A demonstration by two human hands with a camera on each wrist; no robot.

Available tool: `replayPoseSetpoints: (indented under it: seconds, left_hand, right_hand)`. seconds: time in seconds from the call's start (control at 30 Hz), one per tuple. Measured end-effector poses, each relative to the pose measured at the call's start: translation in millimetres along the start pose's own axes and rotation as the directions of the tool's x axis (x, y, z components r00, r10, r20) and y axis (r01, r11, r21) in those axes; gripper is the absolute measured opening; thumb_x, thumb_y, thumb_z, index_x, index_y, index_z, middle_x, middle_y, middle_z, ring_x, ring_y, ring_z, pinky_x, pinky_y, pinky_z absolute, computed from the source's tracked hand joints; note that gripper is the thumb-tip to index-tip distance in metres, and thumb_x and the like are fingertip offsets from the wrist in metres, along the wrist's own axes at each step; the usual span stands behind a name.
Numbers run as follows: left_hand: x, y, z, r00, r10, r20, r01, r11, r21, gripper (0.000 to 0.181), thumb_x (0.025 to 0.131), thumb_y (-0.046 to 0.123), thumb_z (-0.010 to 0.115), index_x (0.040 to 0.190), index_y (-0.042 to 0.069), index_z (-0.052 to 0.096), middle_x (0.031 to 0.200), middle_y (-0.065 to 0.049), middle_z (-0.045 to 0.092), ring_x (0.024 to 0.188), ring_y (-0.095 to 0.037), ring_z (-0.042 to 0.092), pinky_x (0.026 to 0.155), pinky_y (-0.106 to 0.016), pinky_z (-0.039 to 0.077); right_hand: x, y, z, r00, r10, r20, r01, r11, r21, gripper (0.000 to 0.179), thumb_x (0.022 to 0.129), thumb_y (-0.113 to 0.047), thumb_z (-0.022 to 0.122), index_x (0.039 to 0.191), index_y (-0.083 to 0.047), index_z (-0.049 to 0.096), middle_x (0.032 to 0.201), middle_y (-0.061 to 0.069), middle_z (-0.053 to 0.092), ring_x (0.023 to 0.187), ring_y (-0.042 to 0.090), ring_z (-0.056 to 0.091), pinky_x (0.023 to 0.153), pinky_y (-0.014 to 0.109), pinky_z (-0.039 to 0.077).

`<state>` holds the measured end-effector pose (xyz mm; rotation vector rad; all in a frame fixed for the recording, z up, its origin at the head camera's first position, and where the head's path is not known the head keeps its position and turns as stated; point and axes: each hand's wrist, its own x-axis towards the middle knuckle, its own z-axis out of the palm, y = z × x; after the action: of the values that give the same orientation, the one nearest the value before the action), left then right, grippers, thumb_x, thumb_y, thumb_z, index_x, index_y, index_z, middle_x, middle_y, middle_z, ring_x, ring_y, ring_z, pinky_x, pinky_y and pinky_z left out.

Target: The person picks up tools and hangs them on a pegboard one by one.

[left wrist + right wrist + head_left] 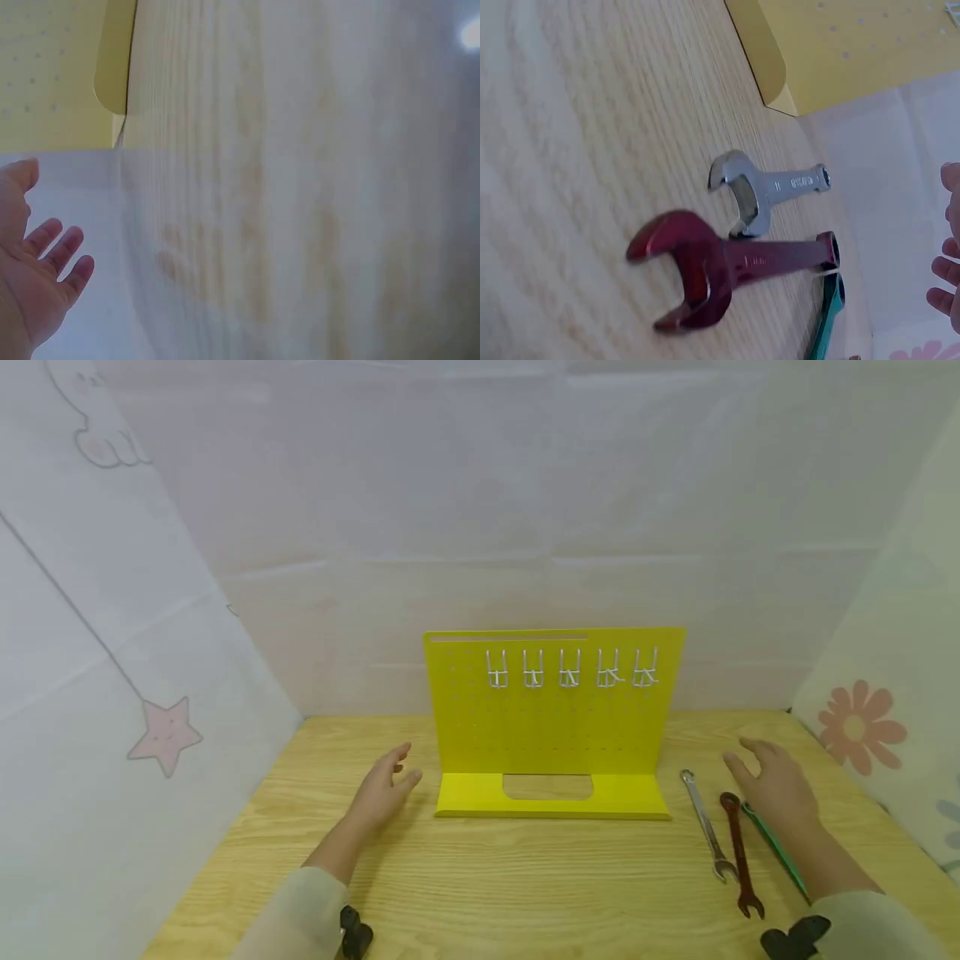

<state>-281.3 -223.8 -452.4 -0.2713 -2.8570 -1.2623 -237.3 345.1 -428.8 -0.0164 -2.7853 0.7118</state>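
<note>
My left hand (380,792) hovers over the table left of a yellow pegboard stand (551,727), its fingers relaxed and holding nothing. On the other side, my right hand (780,785) is held above the wrenches with loose fingers, also holding nothing. A silver combination wrench (703,818) lies nearest the stand. Beside it is a dark red combination wrench (772,259), its open end toward me. Partly under my right forearm lies a green wrench (776,847). Several metal hooks (569,670) hang in a row along the upper part of the pegboard.
The wooden table (525,877) bears the stand at its back middle. Pale cloth (525,527) with printed figures surrounds the table at the back and both sides. In the right wrist view, another small reddish-brown tip (854,358) shows at the bottom edge.
</note>
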Motion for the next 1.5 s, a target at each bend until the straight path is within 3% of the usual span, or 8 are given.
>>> replayPoseSetpoints:
  seconds: [0.23, 0.37, 0.67, 0.93, 1.3, 1.5]
  left_hand:
    - [-7.1, 5.1, 11.7, 0.998, 0.023, 0.055, -0.017, 0.994, -0.105, 0.057, 0.097, 0.021, 0.062, 0.149, 0.009, 0.04, 0.146, -0.017, 0.048, 0.13, -0.036, 0.046, 0.11, -0.055, 0.036]
    - [-9.9, 5.1, 17.7, 0.995, 0.035, 0.091, -0.023, 0.991, -0.132, 0.047, 0.095, 0.021, 0.065, 0.139, 0.006, 0.054, 0.133, -0.015, 0.06, 0.119, -0.031, 0.054, 0.102, -0.049, 0.045]
    - [-11.4, 4.6, 33.2, 0.99, 0.051, 0.129, -0.025, 0.981, -0.193, 0.036, 0.089, 0.017, 0.072, 0.121, 0.002, 0.067, 0.123, -0.015, 0.067, 0.106, -0.025, 0.059, 0.086, -0.033, 0.051]
    - [-10.0, 4.4, 43.8, 0.994, 0.046, 0.098, -0.029, 0.986, -0.162, 0.029, 0.086, 0.014, 0.075, 0.114, 0.006, 0.071, 0.115, -0.011, 0.07, 0.094, -0.016, 0.058, 0.077, -0.023, 0.048]
    - [-20.6, -0.2, 49.8, 0.998, -0.051, -0.036, 0.046, 0.991, -0.124, 0.011, 0.088, 0.015, 0.072, 0.098, 0.013, 0.077, 0.099, -0.001, 0.072, 0.087, -0.011, 0.059, 0.076, -0.024, 0.048]
    - [-23.2, -1.2, 48.9, 0.997, -0.067, -0.048, 0.06, 0.989, -0.139, 0.012, 0.089, 0.013, 0.072, 0.099, 0.014, 0.076, 0.1, 0.0, 0.072, 0.089, -0.012, 0.059, 0.079, -0.025, 0.048]
  right_hand:
    - [-18.8, 16.4, -11.2, 0.998, 0.062, 0.024, -0.063, 0.998, 0.029, 0.067, 0.105, -0.045, 0.038, 0.142, 0.011, 0.038, 0.138, 0.043, 0.036, 0.116, 0.061, 0.04, 0.084, 0.07, 0.039]
    - [-26.3, 25.3, -16.4, 0.996, 0.081, 0.033, -0.083, 0.996, 0.04, 0.067, 0.104, -0.044, 0.039, 0.141, 0.012, 0.039, 0.135, 0.044, 0.039, 0.109, 0.062, 0.047, 0.076, 0.065, 0.045]
    - [-45.2, 45.3, -29.7, 0.981, 0.176, 0.087, -0.181, 0.982, 0.056, 0.072, 0.104, -0.048, 0.034, 0.143, 0.012, 0.035, 0.136, 0.044, 0.04, 0.113, 0.059, 0.046, 0.076, 0.063, 0.045]
    - [-61.8, 64.1, -36.1, 0.961, 0.261, 0.094, -0.266, 0.963, 0.05, 0.072, 0.104, -0.049, 0.033, 0.144, 0.011, 0.035, 0.137, 0.045, 0.035, 0.113, 0.06, 0.045, 0.071, 0.059, 0.047]
    - [-78.6, 74.9, -40.0, 0.922, 0.371, 0.115, -0.381, 0.921, 0.085, 0.075, 0.104, -0.05, 0.032, 0.145, 0.013, 0.027, 0.141, 0.045, 0.029, 0.119, 0.06, 0.038, 0.08, 0.066, 0.044]
    - [-81.7, 84.4, -36.3, 0.905, 0.375, 0.202, -0.392, 0.919, 0.052, 0.079, 0.102, -0.053, 0.032, 0.146, 0.012, 0.026, 0.141, 0.044, 0.03, 0.116, 0.06, 0.042, 0.084, 0.064, 0.042]
